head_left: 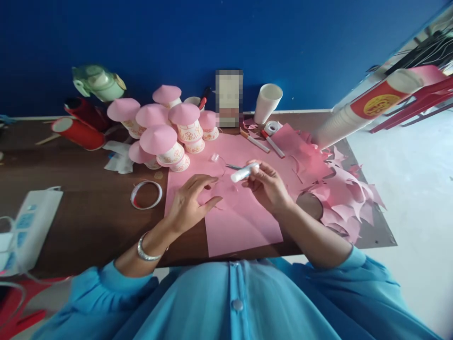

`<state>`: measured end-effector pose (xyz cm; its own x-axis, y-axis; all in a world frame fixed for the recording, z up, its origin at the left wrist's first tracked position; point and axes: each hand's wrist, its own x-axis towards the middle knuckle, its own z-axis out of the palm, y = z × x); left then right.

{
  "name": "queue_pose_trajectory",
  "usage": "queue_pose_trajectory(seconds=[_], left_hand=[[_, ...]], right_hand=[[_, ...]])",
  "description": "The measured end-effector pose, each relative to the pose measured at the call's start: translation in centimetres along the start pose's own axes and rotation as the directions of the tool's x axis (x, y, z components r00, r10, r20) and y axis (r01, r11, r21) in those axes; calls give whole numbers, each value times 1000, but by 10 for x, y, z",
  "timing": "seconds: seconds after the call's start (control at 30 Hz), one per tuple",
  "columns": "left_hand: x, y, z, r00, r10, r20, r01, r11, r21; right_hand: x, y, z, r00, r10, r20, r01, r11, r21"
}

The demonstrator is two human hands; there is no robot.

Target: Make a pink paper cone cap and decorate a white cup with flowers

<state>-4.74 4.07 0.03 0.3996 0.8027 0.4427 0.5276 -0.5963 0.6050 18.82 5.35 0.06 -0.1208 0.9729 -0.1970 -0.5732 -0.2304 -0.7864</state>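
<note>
My right hand [269, 186] grips a white glue stick [244, 173] between thumb and fingers, its white end pointing left. My left hand [193, 198] hovers over the pink paper [244, 222] with thumb and fingers apart and nothing visible between them. A thin dark metal blade [232, 166] shows just behind the glue stick; the rest of that tool is hidden. Beyond my left hand lies a small pale piece [214, 157], too small to name. Several patterned paper cups topped with pink paper cones [158, 140] stand together at the back left of the paper.
Pink paper scraps [343, 193] pile up at the right, below a tall stack of white cups [339, 123]. Two markers [272, 144], a white tape roll [272, 127] and a phone [228, 99] are at the back. A tape ring [146, 194] and power strip [33, 226] lie left.
</note>
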Motion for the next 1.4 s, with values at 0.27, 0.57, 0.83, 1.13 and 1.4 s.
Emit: queue_pose_trajectory(seconds=[0.27, 0.57, 0.83, 1.13, 1.4], left_hand=[[33, 18, 24, 994, 5, -113, -38, 956, -290], [37, 22, 32, 952, -193, -235, 80, 905, -418], [33, 14, 32, 962, -196, -191, 91, 888, -452], [32, 14, 32, 959, -183, -217, 70, 893, -444], [31, 14, 33, 958, -194, -212, 87, 898, -430]], right_hand=[[-10, 24, 7, 987, 129, 93, -140, 982, 123], [-7, 17, -3, 997, -35, 65, 34, 999, 13], [-6, 17, -6, 983, 69, 168, -57, 996, -72], [-6, 15, -5, 975, 105, 194, -99, 994, -39], [-5, 15, -5, 994, -17, 109, 25, 997, -79]])
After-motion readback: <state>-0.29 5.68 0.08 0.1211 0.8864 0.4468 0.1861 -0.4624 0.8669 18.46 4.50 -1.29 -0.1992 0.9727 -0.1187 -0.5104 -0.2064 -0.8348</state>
